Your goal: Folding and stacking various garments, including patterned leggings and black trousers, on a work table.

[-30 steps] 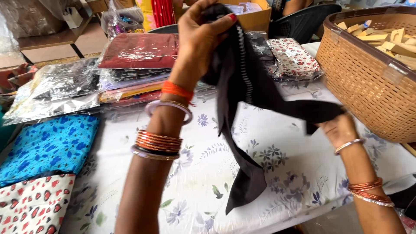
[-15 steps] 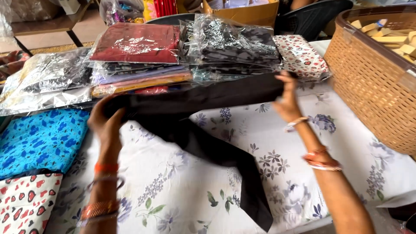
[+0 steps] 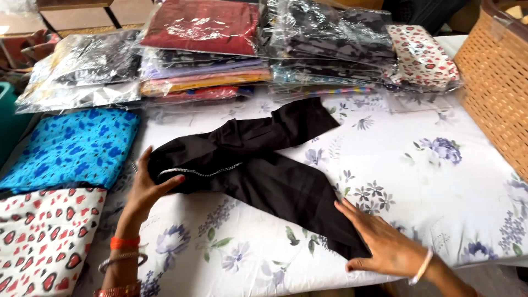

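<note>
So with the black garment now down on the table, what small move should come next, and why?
Probably smooth it flat. The black garment lies twisted and bunched on the floral tablecloth, one part angled toward the bagged fabric stacks. The left hand rests at the bunched end with the pale trim, the right hand presses the near end, so drawing them apart should straighten it.

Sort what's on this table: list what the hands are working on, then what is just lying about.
In hand:
black garment, spread on the floral tablecloth
left hand on its gathered end
right hand flat on its lower end

Lying about:
bagged fabric stacks
blue patterned cloth
heart-print cloth
wicker basket
</note>
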